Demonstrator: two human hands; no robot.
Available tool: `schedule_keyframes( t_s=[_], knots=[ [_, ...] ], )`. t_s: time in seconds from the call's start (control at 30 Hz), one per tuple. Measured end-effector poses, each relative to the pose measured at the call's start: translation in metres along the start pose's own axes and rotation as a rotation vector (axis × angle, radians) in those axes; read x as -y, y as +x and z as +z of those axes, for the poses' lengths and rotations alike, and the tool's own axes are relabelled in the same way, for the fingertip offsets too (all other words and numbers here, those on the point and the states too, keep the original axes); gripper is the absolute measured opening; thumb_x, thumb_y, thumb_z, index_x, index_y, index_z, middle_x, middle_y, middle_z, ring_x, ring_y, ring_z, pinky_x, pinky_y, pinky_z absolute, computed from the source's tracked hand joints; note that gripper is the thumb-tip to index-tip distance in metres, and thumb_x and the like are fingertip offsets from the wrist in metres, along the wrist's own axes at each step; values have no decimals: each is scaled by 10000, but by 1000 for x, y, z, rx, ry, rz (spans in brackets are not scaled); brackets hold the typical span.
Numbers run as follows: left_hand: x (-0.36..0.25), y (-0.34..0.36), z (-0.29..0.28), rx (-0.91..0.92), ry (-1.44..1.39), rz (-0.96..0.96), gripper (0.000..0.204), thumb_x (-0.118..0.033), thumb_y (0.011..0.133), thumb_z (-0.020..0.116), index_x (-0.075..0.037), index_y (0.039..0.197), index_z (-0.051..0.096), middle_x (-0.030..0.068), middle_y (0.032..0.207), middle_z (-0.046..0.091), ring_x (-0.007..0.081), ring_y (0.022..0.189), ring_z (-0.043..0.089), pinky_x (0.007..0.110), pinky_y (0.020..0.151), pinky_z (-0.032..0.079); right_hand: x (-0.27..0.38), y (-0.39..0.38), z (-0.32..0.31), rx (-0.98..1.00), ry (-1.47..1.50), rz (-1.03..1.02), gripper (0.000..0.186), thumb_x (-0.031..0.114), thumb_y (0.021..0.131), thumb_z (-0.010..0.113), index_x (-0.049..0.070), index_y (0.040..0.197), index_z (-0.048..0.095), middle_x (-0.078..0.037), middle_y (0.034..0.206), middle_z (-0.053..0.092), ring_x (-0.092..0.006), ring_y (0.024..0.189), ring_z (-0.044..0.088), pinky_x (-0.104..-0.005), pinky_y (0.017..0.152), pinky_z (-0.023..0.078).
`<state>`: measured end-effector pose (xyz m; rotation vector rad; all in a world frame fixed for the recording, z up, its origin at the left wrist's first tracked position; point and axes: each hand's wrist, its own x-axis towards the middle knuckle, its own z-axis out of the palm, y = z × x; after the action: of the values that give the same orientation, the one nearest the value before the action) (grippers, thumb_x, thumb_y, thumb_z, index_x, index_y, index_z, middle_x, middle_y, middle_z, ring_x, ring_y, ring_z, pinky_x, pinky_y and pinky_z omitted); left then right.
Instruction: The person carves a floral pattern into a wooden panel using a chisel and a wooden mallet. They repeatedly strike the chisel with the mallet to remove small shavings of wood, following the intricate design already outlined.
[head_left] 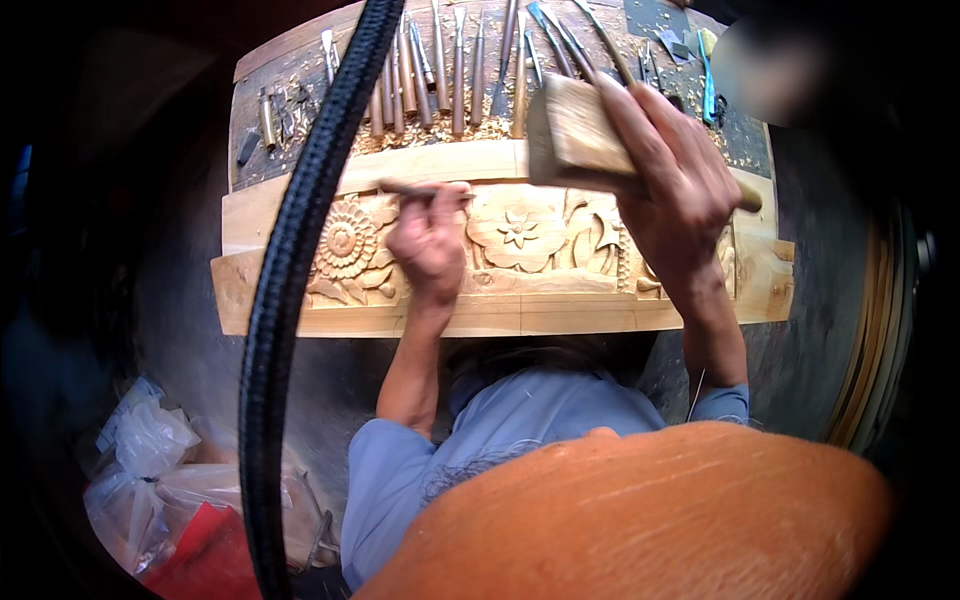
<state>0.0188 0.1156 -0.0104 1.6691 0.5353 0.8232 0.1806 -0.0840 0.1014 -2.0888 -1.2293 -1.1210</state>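
A long pale wooden panel [500,315] with carved flowers lies across the workbench. My left hand [428,240] grips a thin chisel [405,189] that lies nearly level, its tip pointing left above the carved round flower [345,240]. My right hand [670,175] is raised over the panel's right part and holds a blocky wooden mallet [570,130] by its handle, the head sitting just right of the chisel hand.
Several chisels and gouges [450,70] lie in a row at the back of the bench among wood shavings. A black braided strap [300,250] hangs across the left of the view. Clear plastic bags and a red object [160,480] lie on the floor at lower left.
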Motion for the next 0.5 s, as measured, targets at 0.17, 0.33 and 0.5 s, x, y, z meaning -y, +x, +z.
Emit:
schedule_keyframes(
  t_s=[0.17,0.33,0.5],
  knots=[
    [-10,6,-54,-25,-157,-99,107,-18,1112,629,69,1171,606,185,1065,760,235,961,789,372,885,696,6,-96,-64,245,-15,170,501,-27,820,721,62,1308,791,-173,1111,772,-294,841,729,-388,732,592],
    [9,-1,-75,-107,0,-217,157,-69,1136,607,58,1208,548,233,1088,763,255,950,791,360,868,694,33,-166,-88,376,39,224,362,22,960,760,117,1309,759,-153,1134,782,-287,945,761,-385,791,621],
    [8,3,-75,-125,111,-225,188,-113,1134,626,40,1213,550,233,1064,776,248,913,797,333,808,690,33,-187,-94,498,-6,152,334,95,989,764,162,1313,710,-106,1194,794,-245,1038,769,-371,899,606]
  ],
)
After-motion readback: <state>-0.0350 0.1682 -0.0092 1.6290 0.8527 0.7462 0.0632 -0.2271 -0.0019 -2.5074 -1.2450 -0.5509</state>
